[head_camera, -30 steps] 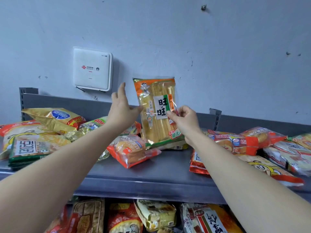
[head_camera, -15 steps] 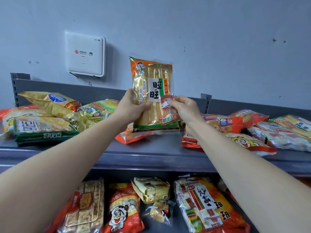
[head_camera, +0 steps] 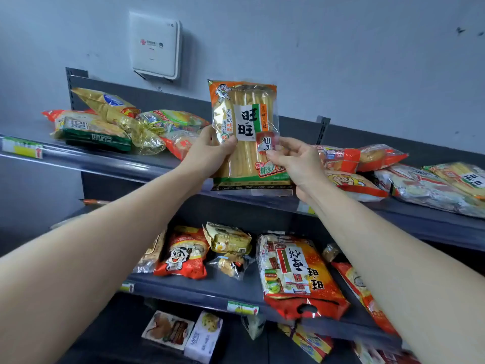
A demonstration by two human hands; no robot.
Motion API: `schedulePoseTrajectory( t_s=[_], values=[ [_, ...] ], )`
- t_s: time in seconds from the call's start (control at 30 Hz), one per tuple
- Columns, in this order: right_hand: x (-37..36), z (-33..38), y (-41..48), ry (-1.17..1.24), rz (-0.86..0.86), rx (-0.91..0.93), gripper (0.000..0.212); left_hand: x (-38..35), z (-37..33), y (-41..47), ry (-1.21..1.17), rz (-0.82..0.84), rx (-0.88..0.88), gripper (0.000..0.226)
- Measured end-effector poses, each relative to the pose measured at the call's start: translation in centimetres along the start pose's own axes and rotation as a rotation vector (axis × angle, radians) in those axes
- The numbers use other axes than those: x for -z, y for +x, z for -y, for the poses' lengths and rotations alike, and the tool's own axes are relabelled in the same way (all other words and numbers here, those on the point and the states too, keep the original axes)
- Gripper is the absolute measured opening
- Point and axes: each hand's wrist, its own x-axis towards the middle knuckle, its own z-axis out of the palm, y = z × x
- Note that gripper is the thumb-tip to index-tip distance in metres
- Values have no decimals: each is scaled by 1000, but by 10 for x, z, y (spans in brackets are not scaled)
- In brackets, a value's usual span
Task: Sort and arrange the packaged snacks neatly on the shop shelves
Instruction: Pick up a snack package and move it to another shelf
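I hold a tall yellow rice-cracker pack [head_camera: 245, 119] with an orange top and green bottom upright, in front of the top shelf [head_camera: 147, 164]. My left hand [head_camera: 210, 153] grips its left edge with the thumb on the front. My right hand [head_camera: 294, 161] pinches its lower right side by the small red label. The pack's bottom edge is level with the shelf's front lip. Other snack bags lie flat on the top shelf: a green and yellow pile [head_camera: 97, 130] at the left, red and orange bags [head_camera: 349, 164] at the right.
A white box [head_camera: 156, 46] hangs on the wall above the shelf. The middle shelf [head_camera: 210, 290] holds a red cartoon bag [head_camera: 183, 254], a small yellow pack [head_camera: 228, 239] and a large red bag [head_camera: 296, 274]. Boxed snacks [head_camera: 183, 332] sit on the lowest shelf.
My view has tilted down, showing the lower shelves. Both hands have drawn the pack nearer, to the front edge of the shelf. My left hand went from open beside the pack to gripping it.
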Motion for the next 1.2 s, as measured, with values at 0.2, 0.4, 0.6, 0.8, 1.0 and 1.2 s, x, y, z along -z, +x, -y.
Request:
schedulePoseTrajectory(
  t_s=[0.2,0.4,0.6,0.8,1.0,1.2],
  values=[
    [23,-12,-49,-10,102,-33,28,7,11,-63,107,229,220,73],
    [33,-19,-82,-27,267,-77,25,19,24,-98,134,296,332,64],
    [30,-25,-110,-175,443,-106,15,41,56,-120,140,493,502,46],
    [16,-59,-136,-329,510,-343,16,50,95,-141,107,520,677,37],
    [6,-111,-157,-310,488,-614,23,41,143,-149,183,391,775,39],
    [5,-159,-143,-319,518,-744,36,20,175,-138,254,303,812,45]
  ],
)
